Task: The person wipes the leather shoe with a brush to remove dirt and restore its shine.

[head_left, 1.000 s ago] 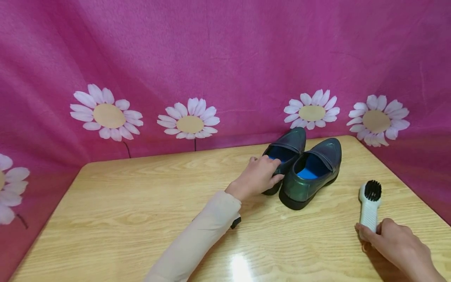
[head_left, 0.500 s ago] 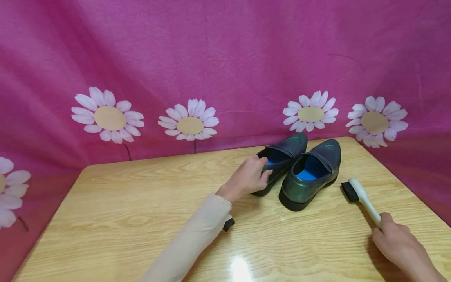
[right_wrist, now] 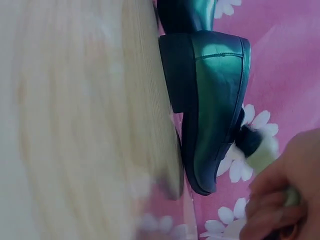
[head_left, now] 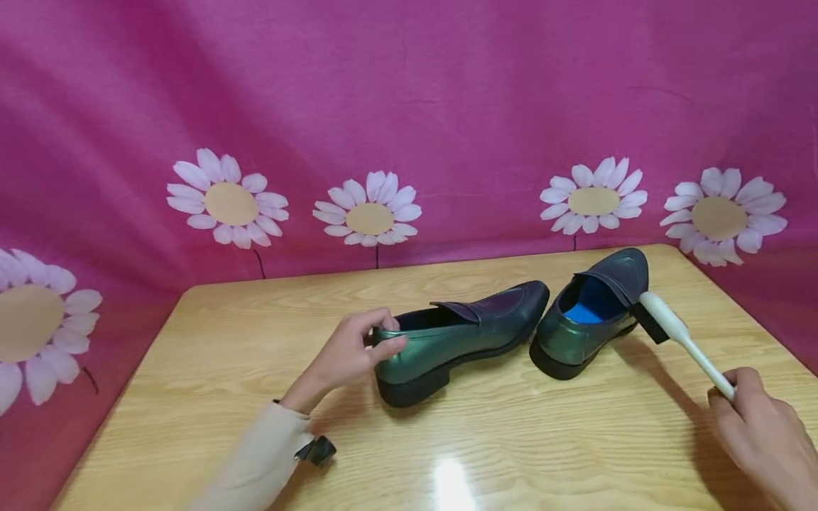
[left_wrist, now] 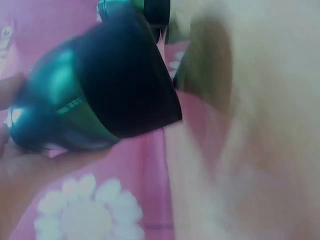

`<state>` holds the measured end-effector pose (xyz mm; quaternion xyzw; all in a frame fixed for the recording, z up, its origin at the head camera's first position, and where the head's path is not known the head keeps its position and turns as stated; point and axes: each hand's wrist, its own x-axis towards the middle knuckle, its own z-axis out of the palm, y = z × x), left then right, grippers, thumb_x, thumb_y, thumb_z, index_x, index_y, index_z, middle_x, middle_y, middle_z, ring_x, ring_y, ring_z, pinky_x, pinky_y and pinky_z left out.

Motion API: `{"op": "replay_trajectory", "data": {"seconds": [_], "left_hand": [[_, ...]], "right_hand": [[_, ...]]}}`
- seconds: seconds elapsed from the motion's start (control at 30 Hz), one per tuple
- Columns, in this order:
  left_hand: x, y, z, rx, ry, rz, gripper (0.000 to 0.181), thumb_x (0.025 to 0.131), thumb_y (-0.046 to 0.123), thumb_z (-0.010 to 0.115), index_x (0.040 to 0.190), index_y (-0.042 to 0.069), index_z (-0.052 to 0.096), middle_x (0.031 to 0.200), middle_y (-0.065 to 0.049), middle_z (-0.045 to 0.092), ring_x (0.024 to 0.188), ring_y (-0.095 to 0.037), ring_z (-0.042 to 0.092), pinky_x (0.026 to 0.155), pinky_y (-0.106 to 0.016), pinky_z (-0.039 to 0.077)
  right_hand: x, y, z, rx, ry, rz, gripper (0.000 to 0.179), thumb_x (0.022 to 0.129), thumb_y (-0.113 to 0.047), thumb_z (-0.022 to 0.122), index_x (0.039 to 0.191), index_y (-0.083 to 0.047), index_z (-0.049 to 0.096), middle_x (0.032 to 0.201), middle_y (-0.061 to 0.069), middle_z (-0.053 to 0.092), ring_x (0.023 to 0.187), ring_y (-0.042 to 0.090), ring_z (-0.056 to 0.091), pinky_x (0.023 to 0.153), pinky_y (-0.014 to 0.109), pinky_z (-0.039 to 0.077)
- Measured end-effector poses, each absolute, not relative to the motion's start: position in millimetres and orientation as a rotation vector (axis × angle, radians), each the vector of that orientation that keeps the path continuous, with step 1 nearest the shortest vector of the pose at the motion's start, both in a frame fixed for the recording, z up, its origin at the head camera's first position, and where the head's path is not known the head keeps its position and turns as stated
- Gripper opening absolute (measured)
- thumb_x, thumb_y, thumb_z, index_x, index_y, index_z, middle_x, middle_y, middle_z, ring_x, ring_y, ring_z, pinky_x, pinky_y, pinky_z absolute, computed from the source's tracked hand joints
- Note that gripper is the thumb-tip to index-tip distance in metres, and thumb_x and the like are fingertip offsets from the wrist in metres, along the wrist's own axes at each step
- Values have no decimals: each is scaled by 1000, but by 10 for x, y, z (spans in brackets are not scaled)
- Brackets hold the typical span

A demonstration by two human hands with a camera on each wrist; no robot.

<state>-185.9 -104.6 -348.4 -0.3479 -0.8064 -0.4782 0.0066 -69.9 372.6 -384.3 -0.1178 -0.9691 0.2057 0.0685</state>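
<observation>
My left hand pinches the heel collar of a dark green loafer, thumb outside and fingers inside the opening. This loafer lies slantwise, toe toward the back right; its black heel fills much of the left wrist view. My right hand grips the white handle of a shoe brush, black bristles facing down and left. The brush head is right at the side of the second loafer, which stands on the table with a blue insole showing. In the right wrist view the brush is blurred.
The wood-grain table ends at a pink cloth backdrop printed with white daisies. A black strap piece shows beside my left sleeve.
My left hand has drawn the left loafer leftward and toward me, away from its partner, and turned it. The brush has swung round and moved up to the right loafer.
</observation>
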Motion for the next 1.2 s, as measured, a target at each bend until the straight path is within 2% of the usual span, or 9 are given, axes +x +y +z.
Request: {"op": "replay_trajectory", "data": {"seconds": [0.2, 0.3, 0.47, 0.67, 0.8, 0.93, 1.03, 1.1, 1.2], "left_hand": [[-1686, -1579, -3573, -1267, -2266, -2002, 14, 96, -1, 52, 83, 1, 49, 91, -6, 53, 79, -13, 51, 65, -24, 45], [-1635, -1711, -3622, -1308, -2110, -2210, 15, 99, 0, 46, 84, -1, 45, 93, -3, 54, 86, -13, 51, 70, -24, 46], [-1563, -1730, -3690, -1202, -1944, -2347, 16, 100, 2, 41, 86, 5, 47, 96, 1, 56, 88, -13, 52, 70, -25, 48], [-1543, -1638, -3775, -1067, -1794, -2444, 23, 101, 1, 35, 87, 11, 51, 91, 1, 54, 79, -11, 52, 65, -25, 49], [-1520, -1559, -3766, -1028, -1770, -2484, 23, 101, 1, 36, 86, 10, 51, 88, 1, 52, 75, -9, 52, 63, -23, 50], [-1531, -1515, -3746, -993, -1774, -2492, 25, 102, 2, 36, 87, 12, 52, 86, 2, 51, 74, -8, 51, 62, -22, 50], [-1557, -1527, -3770, -988, -1777, -2525, 25, 102, 3, 36, 87, 13, 53, 88, 3, 50, 76, -9, 51, 64, -22, 49], [-1570, -1545, -3797, -989, -1793, -2554, 25, 103, 5, 36, 87, 14, 53, 88, 3, 49, 77, -9, 50, 66, -22, 47], [-1587, -1593, -3843, -984, -1824, -2590, 23, 103, 8, 37, 86, 14, 52, 89, 3, 48, 79, -9, 48, 69, -22, 45]], "right_hand": [[-676, 3441, -3751, -269, -2850, 732, 30, 103, -23, 39, 121, 2, 43, 70, 5, 42, 57, 17, 36, 51, 30, 26], [-635, 3257, -3689, -224, -2849, 840, 34, 104, -28, 40, 120, 2, 47, 70, 5, 39, 56, 14, 33, 49, 30, 26], [-610, 2932, -3613, -107, -2938, 990, 36, 105, -35, 38, 111, -2, 53, 69, 3, 38, 57, 13, 35, 49, 29, 28], [-554, 2622, -3679, 125, -2931, 1090, 24, 105, -24, 40, 100, -6, 55, 64, -3, 44, 55, 9, 41, 50, 26, 34], [-576, 2443, -3665, 407, -2949, 1081, 20, 103, -14, 46, 121, -9, 53, 76, -9, 52, 64, 4, 49, 57, 23, 41], [-566, 2163, -3566, 722, -2876, 871, 61, 93, -5, 61, 147, -19, 37, 100, -10, 54, 79, 0, 51, 62, 20, 47], [-545, 1896, -3471, 843, -2916, 683, 73, 92, -14, 65, 151, -35, 27, 95, -11, 45, 71, -4, 44, 55, 17, 41], [-544, 1719, -3412, 915, -3007, 659, 68, 96, -27, 60, 151, -43, 23, 86, -10, 34, 63, -2, 37, 50, 18, 33], [-564, 1463, -3373, 1033, -2980, 632, 63, 97, -35, 56, 150, -45, 23, 84, -10, 34, 59, -2, 34, 49, 17, 31]]}}
